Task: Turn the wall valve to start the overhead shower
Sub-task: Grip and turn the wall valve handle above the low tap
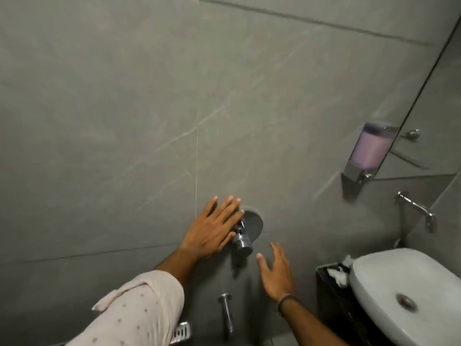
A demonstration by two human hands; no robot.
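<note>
Wall valve (245, 232): chrome fitting, low centre of the head view, mounted on a round grey-silver backplate set flush into the grey tiled wall (124, 108). A short, stubby cylindrical handle with a polished end cap projects outward and downward from the plate; a smaller jointed chrome piece sits between handle and plate. Highlights are bright; finer detail is blurred.

Left hand (214, 229): flat and open, fingers spread and extended, lying against the wall just left of the valve. The fingertips reach the edge of the backplate and the thumb lies beside the handle; whether they touch it cannot be told. Nothing gripped. Forearm bare, with a rolled pale pink dotted sleeve (139, 310) at lower left.

Right hand (275, 273): open, fingers loosely splayed, below and right of the valve, apart from it, holding nothing. A dark band circles the wrist.

Chrome spout (227, 313): directly below the valve, projecting from the wall and angled down.

Floor drain grate (182, 332): metal, bottom edge, partly hidden by the sleeve.

White basin (404, 298): lower right, oval, with a metal drain, on a dark counter.

Basin tap (416, 209): chrome, wall-mounted above the basin.

Soap dispenser (369, 152): wall-mounted at right, clear body with pale pink contents, chrome base, beside a mirror edge.
</note>
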